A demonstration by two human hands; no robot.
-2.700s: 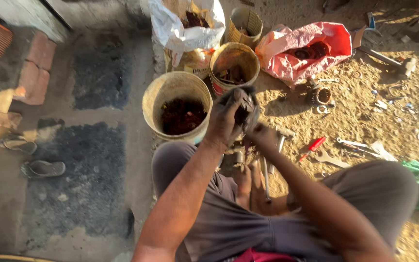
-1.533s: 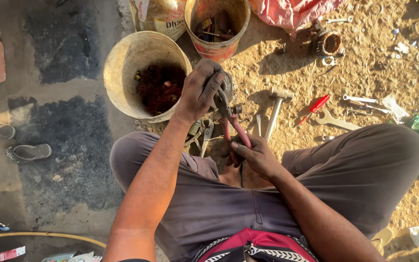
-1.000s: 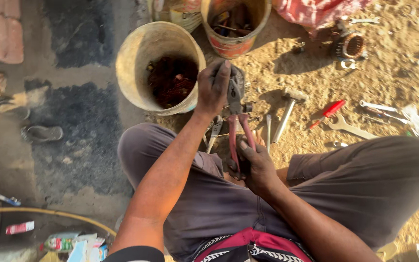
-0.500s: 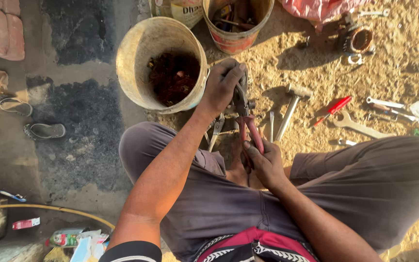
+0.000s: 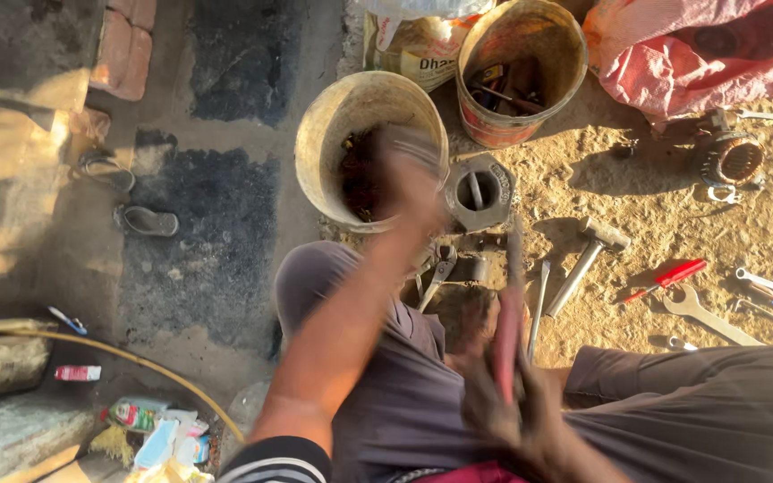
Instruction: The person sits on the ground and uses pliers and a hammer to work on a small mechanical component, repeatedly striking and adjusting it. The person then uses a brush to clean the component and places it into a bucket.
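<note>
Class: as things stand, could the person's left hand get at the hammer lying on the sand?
Probably not easily: the left hand hovers over the bucket, and the hammer lies beyond the right hand and its red-handled tool.

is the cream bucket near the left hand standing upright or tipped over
Upright. The cream bucket stands on the ground with its round mouth facing up, and dark bits lie at the bottom. The blurred left hand is over its rim.

Left hand [image 5: 409,174] now blurring over the cream bucket [image 5: 315,143], no longer gripping the metal piece, grey metal housing [image 5: 480,190] now lying on the sand, right hand [image 5: 503,407] pulling the red-handled pliers [image 5: 507,335] nearer the lap.
</note>
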